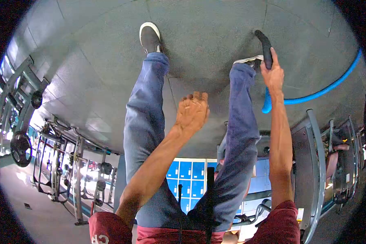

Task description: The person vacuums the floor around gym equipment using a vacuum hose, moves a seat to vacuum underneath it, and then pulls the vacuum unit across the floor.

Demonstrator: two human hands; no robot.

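My right hand (273,74) is wrapped round the black curved hose handle (266,46), whose free end points up and away over the floor by one shoe. A ribbed blue hose (325,95) hangs just below that hand, loops behind my forearm and sweeps off to the right across the floor. Its join with the black handle is hidden. Between my legs, my left hand (193,109) hangs with nothing seen in it, its fingers loosely bent and a little apart. My dark shoes with white soles (150,38) stand wide apart.
Dark floor tiles (207,44) lie under my feet. Weight racks with plates (21,148) stand at the left. More gym machines with metal frames (319,162) are at the right. Blue lockers (185,171) show behind me, between my legs.
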